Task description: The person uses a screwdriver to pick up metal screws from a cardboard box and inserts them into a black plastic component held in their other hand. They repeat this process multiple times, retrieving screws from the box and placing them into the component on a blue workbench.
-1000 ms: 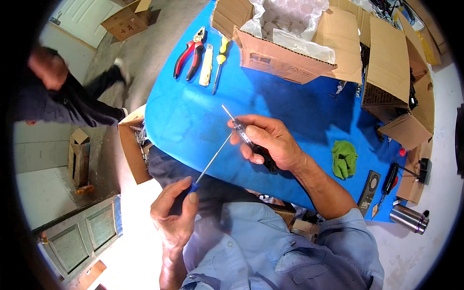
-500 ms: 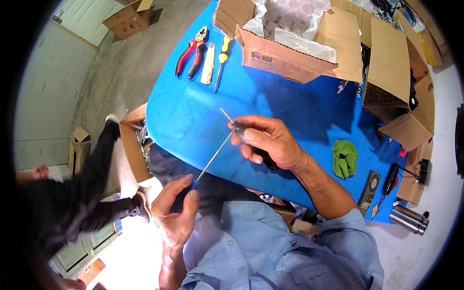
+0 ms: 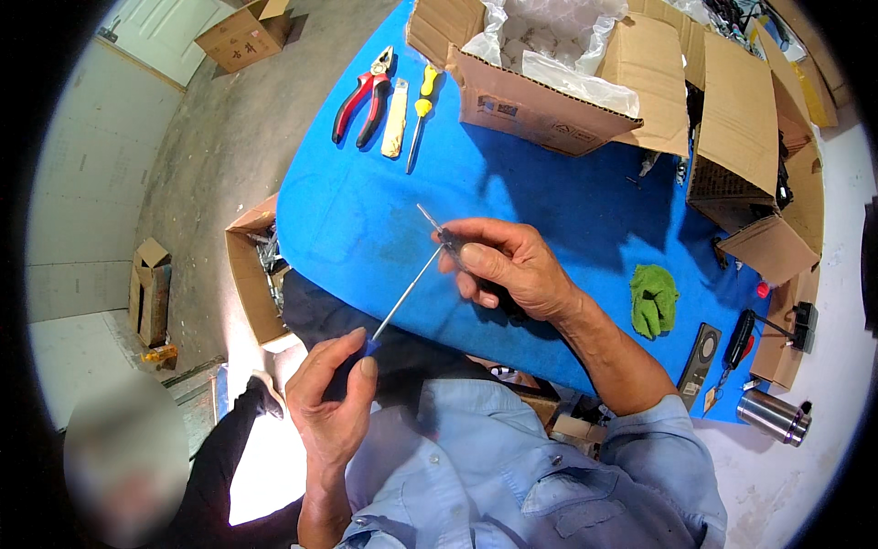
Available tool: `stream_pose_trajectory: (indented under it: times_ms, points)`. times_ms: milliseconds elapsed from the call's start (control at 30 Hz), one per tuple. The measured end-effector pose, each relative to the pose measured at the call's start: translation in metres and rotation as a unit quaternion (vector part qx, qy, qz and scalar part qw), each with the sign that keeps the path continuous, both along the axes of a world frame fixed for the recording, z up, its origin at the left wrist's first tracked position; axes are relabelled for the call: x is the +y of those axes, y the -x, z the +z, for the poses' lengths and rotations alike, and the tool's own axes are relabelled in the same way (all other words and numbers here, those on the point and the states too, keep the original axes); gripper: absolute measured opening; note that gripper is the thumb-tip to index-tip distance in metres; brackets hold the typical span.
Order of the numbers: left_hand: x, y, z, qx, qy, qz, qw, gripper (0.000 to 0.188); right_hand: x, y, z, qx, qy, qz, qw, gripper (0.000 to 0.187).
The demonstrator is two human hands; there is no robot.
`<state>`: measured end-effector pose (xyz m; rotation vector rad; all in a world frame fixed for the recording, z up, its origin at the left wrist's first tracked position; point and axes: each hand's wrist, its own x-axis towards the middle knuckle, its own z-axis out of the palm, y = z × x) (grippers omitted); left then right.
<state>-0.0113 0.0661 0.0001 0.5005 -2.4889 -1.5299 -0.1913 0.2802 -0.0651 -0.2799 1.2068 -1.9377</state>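
Left hand [image 3: 334,395] is hanging nearest, at left, grip pinching blue screwdriver [image 3: 405,297] by its handle between thumb and fingers. Shaft is slanting far-right, tip ending at dark part [image 3: 449,241]; can't tell if touching. Right hand [image 3: 512,270] is holding that part just beyond, above blue surface [image 3: 366,220], thumb and fingers pinching it; the part's thin metal rod is poking out far-left. Green cloth [image 3: 653,302] is lying crumpled on surface, right of right hand. Farther, on the left, pliers [image 3: 376,75], pale flat tool [image 3: 395,119] and yellow screwdriver [image 3: 422,107] are lying side by side. Farthest, open carton [image 3: 530,105] is standing, whitish plastic [image 3: 585,84] spilling over its rim.
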Motion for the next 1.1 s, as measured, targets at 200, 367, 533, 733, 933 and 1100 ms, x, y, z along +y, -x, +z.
stream_pose_trajectory:
  times_ms: [200,367,533,733,933,1100]
  points:
    - [0.000,0.005,0.006,0.035,0.102,-0.044,0.993,0.028,-0.001,-0.004,-0.005,0.036,-0.008,-0.004,0.999,0.044]
    - [-0.007,0.007,0.007,0.066,0.174,-0.093,0.978,0.033,-0.006,-0.012,-0.001,0.134,-0.062,-0.020,0.989,0.042]
    - [-0.005,0.009,0.006,0.090,0.261,-0.137,0.951,0.036,-0.009,-0.016,-0.001,0.210,-0.086,-0.022,0.974,0.039]
    - [-0.008,0.009,0.001,0.090,0.326,-0.175,0.924,0.040,-0.010,-0.016,0.003,0.249,-0.126,-0.020,0.960,0.027]
    - [-0.009,0.012,0.004,0.079,0.397,-0.218,0.888,0.041,-0.011,-0.015,0.000,0.309,-0.144,-0.023,0.940,0.017]
    - [-0.015,0.013,0.004,0.042,0.358,-0.217,0.907,0.039,-0.013,-0.017,0.000,0.331,-0.156,-0.025,0.930,0.016]
